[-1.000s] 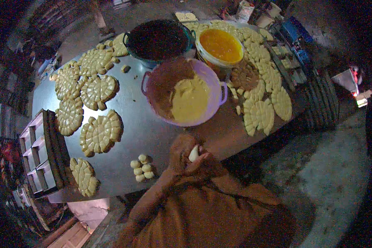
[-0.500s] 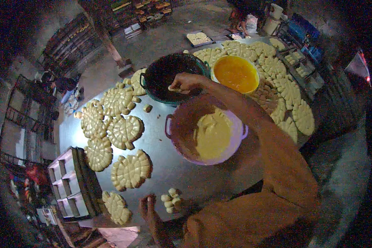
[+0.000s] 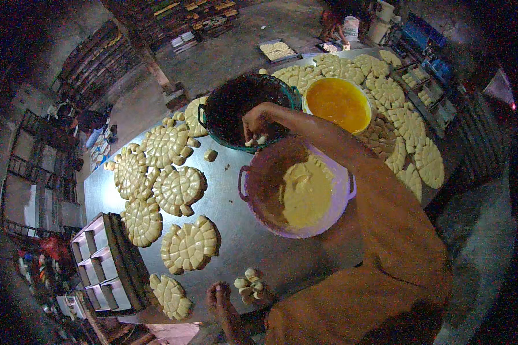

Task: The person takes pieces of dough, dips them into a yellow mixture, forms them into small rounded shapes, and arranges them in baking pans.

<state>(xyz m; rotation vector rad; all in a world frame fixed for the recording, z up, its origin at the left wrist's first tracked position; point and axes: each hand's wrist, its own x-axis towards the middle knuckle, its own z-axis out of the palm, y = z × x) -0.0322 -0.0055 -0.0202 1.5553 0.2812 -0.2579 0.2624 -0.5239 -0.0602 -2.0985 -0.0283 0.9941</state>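
My right hand (image 3: 256, 122) reaches over the near side of a dark-filled green basin (image 3: 207, 131), fingers bent down and pressed together. Pale bits show at the fingertips; what they hold, if anything, I cannot make out. Beneath that forearm sits a purple two-handled basin (image 3: 252, 211) with a smooth, pale yellow paste (image 3: 306, 195) inside. At the table's front edge, my left hand (image 3: 218, 296) has its fingers curled in, their contents hidden. Just right of it lies a small cluster of pale dough balls (image 3: 248, 284).
Rounds of cut dough (image 3: 190, 246) cover the table's left side; more dough (image 3: 406, 123) spreads at far right, beside a bowl of orange liquid (image 3: 338, 106). Stacked divided metal tins (image 3: 101, 259) stand at the left edge. Another person (image 3: 334, 26) works beyond the table.
My right hand has turned downward, its fingers now pointing into the green basin's near side. My left hand stays curled near the dough balls. The whole view has shifted slightly.
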